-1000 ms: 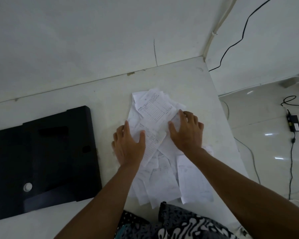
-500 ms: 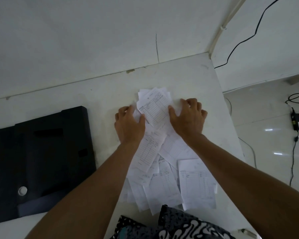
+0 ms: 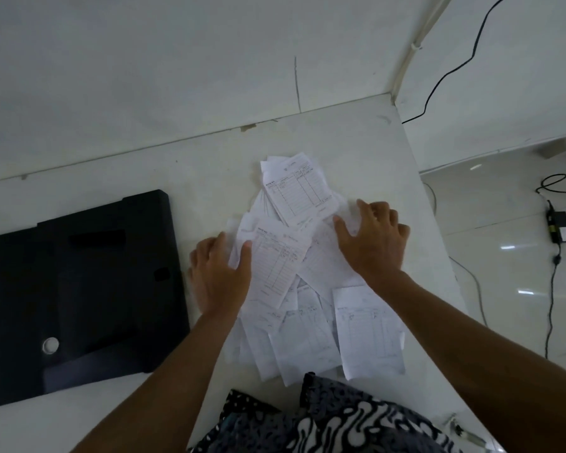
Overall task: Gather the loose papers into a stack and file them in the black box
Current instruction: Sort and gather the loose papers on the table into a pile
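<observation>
Loose papers [image 3: 307, 289] fanned across white bench [image 3: 144, 171], pressed flat between left hand [image 3: 221, 276] and right hand [image 3: 371, 238], each grip spread open, grasping nothing. Black box [image 3: 79, 289] lying well left.

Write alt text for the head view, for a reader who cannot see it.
Two bare hands, left and right, press flat on either side of a loose pile of printed papers on a white table. A black box lies flat to the left of the pile, apart from it. Patterned cloth shows at the near edge.
</observation>
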`<state>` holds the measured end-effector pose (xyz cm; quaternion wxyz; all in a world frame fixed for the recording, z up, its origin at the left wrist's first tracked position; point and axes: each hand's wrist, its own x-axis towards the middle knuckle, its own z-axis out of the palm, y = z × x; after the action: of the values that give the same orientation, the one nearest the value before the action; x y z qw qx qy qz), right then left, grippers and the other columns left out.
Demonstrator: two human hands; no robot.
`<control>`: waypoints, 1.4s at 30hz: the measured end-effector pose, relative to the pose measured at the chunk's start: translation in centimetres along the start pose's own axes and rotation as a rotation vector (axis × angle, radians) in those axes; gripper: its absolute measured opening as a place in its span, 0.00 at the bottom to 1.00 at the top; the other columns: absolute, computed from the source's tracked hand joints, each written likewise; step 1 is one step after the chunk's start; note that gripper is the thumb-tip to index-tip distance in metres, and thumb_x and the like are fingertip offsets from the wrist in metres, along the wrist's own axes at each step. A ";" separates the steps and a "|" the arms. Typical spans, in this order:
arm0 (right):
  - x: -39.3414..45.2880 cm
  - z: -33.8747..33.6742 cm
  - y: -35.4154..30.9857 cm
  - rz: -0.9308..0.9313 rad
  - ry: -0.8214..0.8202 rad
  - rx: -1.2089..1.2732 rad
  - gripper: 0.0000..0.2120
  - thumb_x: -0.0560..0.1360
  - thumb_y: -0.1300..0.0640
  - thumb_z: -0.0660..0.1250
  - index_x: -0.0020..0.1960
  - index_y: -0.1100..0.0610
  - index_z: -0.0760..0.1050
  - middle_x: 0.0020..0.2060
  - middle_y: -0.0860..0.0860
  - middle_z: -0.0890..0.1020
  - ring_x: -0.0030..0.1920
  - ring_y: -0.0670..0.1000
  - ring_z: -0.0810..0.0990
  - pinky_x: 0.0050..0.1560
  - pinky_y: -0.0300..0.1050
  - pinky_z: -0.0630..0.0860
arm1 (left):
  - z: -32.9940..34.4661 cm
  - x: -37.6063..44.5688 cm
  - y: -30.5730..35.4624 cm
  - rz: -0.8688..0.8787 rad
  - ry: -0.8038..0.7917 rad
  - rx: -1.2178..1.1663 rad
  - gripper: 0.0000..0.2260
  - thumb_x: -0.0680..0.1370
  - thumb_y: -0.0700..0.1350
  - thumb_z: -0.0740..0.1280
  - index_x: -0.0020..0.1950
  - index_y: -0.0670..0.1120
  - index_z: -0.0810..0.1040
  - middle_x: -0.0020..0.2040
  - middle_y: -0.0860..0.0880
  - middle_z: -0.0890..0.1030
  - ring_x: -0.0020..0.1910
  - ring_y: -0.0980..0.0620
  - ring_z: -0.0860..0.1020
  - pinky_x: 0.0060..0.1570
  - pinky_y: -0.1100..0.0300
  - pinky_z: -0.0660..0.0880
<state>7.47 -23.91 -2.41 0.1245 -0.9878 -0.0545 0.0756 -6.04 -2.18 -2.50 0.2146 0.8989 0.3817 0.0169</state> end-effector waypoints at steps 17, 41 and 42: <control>-12.6 0.3 5.8 -0.062 -0.091 -0.039 0.39 0.76 0.31 0.58 0.79 0.52 0.56 0.79 0.54 0.60 0.79 0.56 0.57 0.76 0.61 0.58 | 0.1 -8.5 -1.7 0.055 -0.129 -0.008 0.34 0.76 0.61 0.68 0.77 0.47 0.65 0.76 0.46 0.66 0.73 0.44 0.65 0.70 0.45 0.65; -7.9 0.4 2.2 0.093 -0.056 0.105 0.39 0.72 0.29 0.62 0.73 0.55 0.65 0.66 0.55 0.73 0.66 0.58 0.71 0.65 0.59 0.66 | 1.4 -7.8 1.4 -0.045 -0.059 -0.082 0.38 0.75 0.62 0.69 0.78 0.45 0.62 0.76 0.46 0.66 0.74 0.45 0.64 0.73 0.46 0.63; -7.7 0.6 1.7 0.071 -0.088 0.113 0.39 0.72 0.30 0.64 0.73 0.55 0.65 0.65 0.55 0.73 0.65 0.58 0.72 0.64 0.58 0.66 | 1.7 -7.8 1.8 -0.014 -0.070 -0.086 0.35 0.75 0.61 0.69 0.77 0.45 0.65 0.75 0.46 0.67 0.73 0.46 0.65 0.72 0.46 0.65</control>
<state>-0.06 -26.42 -2.35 0.1749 -0.9762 -0.0204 0.1264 -10.03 -9.32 -2.31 0.2662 0.8862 0.3792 0.0004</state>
